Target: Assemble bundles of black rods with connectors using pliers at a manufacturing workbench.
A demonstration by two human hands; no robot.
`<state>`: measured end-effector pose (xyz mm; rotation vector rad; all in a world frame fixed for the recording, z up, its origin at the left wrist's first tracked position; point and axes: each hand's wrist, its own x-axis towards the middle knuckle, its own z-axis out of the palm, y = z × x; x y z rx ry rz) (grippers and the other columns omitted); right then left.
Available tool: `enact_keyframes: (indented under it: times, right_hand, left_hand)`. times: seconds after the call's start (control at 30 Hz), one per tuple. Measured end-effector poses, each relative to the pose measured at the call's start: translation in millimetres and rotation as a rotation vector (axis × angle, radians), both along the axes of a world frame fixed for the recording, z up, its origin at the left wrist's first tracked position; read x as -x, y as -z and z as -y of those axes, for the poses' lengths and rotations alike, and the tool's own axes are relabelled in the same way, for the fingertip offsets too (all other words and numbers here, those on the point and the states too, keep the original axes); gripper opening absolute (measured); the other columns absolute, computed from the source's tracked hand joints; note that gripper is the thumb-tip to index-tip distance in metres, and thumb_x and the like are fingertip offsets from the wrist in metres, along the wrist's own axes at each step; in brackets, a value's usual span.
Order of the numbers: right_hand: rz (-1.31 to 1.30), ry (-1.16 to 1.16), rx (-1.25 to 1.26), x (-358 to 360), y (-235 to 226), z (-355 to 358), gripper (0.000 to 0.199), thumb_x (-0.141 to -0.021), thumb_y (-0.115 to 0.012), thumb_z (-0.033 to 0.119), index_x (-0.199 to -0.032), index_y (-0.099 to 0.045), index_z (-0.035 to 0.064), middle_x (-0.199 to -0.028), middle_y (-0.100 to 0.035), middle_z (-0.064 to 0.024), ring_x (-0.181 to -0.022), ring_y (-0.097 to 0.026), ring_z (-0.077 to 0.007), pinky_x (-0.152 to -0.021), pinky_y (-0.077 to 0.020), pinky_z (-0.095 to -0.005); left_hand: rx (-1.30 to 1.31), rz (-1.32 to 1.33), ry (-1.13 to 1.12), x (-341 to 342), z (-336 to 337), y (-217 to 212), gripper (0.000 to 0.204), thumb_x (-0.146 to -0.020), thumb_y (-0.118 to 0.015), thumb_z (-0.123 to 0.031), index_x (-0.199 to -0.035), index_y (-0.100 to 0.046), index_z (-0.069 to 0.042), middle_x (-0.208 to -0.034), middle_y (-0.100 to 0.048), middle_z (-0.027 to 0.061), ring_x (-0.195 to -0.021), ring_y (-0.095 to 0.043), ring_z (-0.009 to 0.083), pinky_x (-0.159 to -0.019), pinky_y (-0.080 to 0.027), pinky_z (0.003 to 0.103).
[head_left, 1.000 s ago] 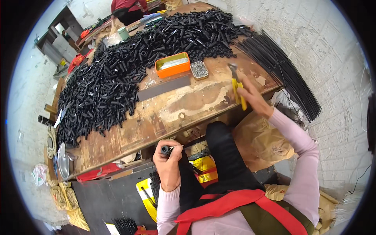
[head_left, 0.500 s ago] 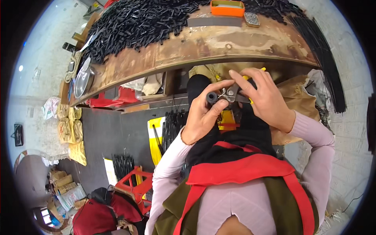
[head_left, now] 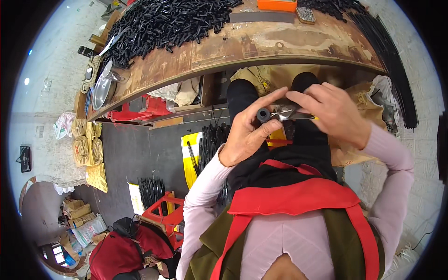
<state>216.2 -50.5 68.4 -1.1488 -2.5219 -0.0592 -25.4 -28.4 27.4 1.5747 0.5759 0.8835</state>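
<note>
In front of my lap, my left hand (head_left: 247, 135) pinches a short black tube (head_left: 263, 114), its round open end turned up between thumb and forefinger. Thin metal wires stick out beside the tube, toward the right hand. Closed around a pair of pliers, my right hand (head_left: 333, 112) covers most of the handles. The metal jaws of the pliers (head_left: 285, 113) meet the wire ends just right of the tube. A bit of yellow handle shows under the right fingers. The fingertips of both hands almost touch above the jaws.
Ahead, a worn wooden bench (head_left: 219, 56) carries a heap of short black tubes (head_left: 168, 23), an orange box (head_left: 277, 5) and a small metal tin (head_left: 306, 15). Long black rods (head_left: 389, 65) lean at its right end. At left are a red stool (head_left: 163, 207) and a person in red (head_left: 116, 254).
The pliers have turned, and their yellow handles are now mostly hidden in my right hand, which has shifted a little to the right. The left hand keeps its pinch on the tube.
</note>
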Motion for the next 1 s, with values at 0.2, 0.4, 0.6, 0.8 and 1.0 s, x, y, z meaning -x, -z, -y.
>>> enact_keyframes:
  times: [0.2, 0.4, 0.6, 0.8, 1.0]
  right_hand:
    - [-0.235, -0.082, 1.201, -1.3, -36.2, 17.9, 0.038, -0.075, -0.08, 0.016, -0.106, -0.061, 0.0052, -0.082, -0.061, -0.0071, -0.066, -0.058, -0.0192, -0.06, -0.0451, -0.0291]
    - [-0.325, 0.079, 0.461, -20.0, -2.6, 32.5, 0.05, -0.079, -0.074, 0.013, -0.121, -0.048, 0.0021, -0.091, -0.055, -0.0129, -0.081, -0.061, -0.0267, -0.071, -0.0471, -0.0348]
    - [-0.275, 0.023, 0.842, -35.6, -28.4, 18.5, 0.042, -0.082, -0.071, 0.011, -0.117, -0.05, -0.0013, -0.083, -0.058, -0.0158, -0.079, -0.065, -0.0349, -0.067, -0.0498, -0.038]
    - [-0.45, 0.151, 1.407, -34.8, -20.1, 27.8, 0.038, -0.081, -0.069, 0.007, -0.113, -0.049, -0.0008, -0.084, -0.056, -0.016, -0.084, -0.065, -0.0295, -0.07, -0.0487, -0.038]
    - [-0.024, 0.034, 0.132, -45.0, -15.7, 19.5, 0.05, -0.08, -0.071, 0.009, -0.124, -0.048, 0.0013, -0.097, -0.06, -0.0165, -0.084, -0.064, -0.0311, -0.074, -0.051, -0.0371]
  left_hand:
    - [0.241, 0.039, 0.039, 0.4, 19.7, -17.8, 0.067, -0.076, -0.083, -0.031, -0.132, -0.059, -0.003, -0.083, -0.056, -0.0039, -0.076, -0.048, 0.0064, -0.069, -0.038, 0.021]
    - [0.152, -0.052, 0.101, -15.4, 0.2, -13.9, 0.042, -0.089, -0.07, -0.014, -0.128, -0.06, -0.004, -0.104, -0.065, 0.0028, -0.095, -0.055, 0.0084, -0.085, -0.046, 0.024]
    - [0.087, -0.028, 0.105, -16.2, -7.7, 2.0, 0.042, -0.089, -0.07, -0.016, -0.128, -0.06, -0.003, -0.112, -0.065, 0.0043, -0.1, -0.057, 0.0097, -0.089, -0.046, 0.026]
    - [0.224, 0.028, 0.188, -26.2, -8.4, 9.0, 0.043, -0.089, -0.071, -0.019, -0.125, -0.061, 0.001, -0.116, -0.066, 0.0069, -0.107, -0.058, 0.0125, -0.093, -0.046, 0.029]
    - [0.222, 0.029, 0.053, -33.2, -20.7, 8.5, 0.047, -0.089, -0.071, -0.028, -0.126, -0.061, -0.001, -0.111, -0.065, 0.0046, -0.096, -0.056, 0.0095, -0.087, -0.043, 0.025]
